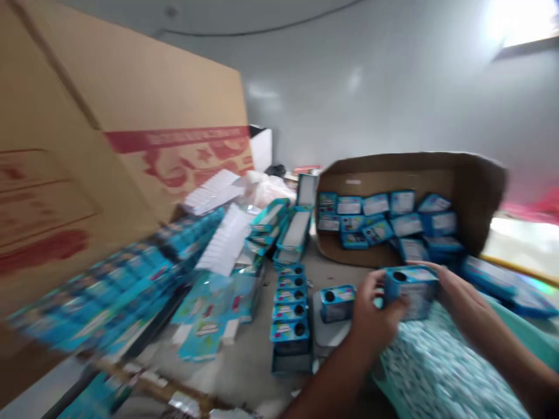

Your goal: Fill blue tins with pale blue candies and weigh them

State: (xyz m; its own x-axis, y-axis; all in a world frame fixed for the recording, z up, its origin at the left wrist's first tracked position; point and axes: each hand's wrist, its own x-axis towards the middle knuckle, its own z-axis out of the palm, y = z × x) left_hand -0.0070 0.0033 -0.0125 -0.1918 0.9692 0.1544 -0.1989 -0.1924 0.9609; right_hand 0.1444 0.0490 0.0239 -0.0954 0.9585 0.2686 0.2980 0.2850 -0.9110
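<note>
Both my hands hold a small blue box [410, 289] with a round black hole on its top, above my patterned lap. My left hand [374, 317] grips its left side with curled fingers. Wrapped round its right side is my right hand [454, 288]. Just left of them another small blue box [337, 302] stands on a grey surface. Beside that, a row of the same blue boxes [290, 308] runs toward me on the floor. The picture is smeared by motion.
An open cardboard carton [476, 192] lying on its side holds several blue boxes. A large brown carton [109, 145] with red print fills the left. Flat unfolded blue box blanks [131, 285] and white stacks [227, 238] lie along the left floor.
</note>
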